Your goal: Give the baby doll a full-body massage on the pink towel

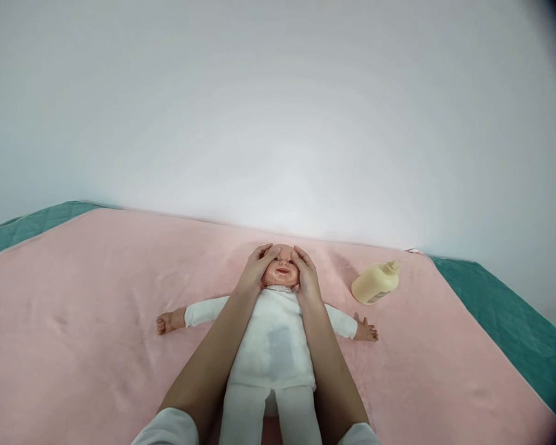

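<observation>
A baby doll [273,340] in a white top and white trousers lies on its back on a pink sheet [97,309], its arms spread out to both sides. My left hand [256,267] rests against the left side of the doll's head, with the thumb near its brow. On the right side of the head lies my right hand [307,272], its thumb by the doll's eye. Both hands cup the head between them, and the doll's mouth and nose show in the gap. My forearms run along either side of its body.
A pale yellow pump bottle [374,284] lies tilted on the sheet, right of the doll's head. Green bedding [505,321] shows at the right edge and also at the far left. A white wall [278,123] stands behind the bed.
</observation>
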A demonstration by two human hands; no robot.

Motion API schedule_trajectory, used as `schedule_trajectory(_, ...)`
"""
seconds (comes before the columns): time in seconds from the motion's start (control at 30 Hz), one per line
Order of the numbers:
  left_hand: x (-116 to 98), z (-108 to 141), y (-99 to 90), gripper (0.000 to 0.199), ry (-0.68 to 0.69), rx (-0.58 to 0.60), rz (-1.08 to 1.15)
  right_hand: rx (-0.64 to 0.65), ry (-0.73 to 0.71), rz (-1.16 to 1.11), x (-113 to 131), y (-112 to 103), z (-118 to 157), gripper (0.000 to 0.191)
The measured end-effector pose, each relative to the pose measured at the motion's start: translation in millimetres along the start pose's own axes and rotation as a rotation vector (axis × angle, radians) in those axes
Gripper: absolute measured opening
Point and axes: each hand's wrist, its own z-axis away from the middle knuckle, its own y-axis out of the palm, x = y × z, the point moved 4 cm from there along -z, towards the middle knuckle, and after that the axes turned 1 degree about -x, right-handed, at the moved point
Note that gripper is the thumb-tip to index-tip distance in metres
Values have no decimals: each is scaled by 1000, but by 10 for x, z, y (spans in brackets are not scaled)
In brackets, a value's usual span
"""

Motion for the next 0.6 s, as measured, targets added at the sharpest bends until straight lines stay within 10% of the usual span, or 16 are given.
schedule_trajectory(0.6, 76, -84, -61, 50, 82, -34, -93, -3, -41, 61, 25, 0, 44, 52)
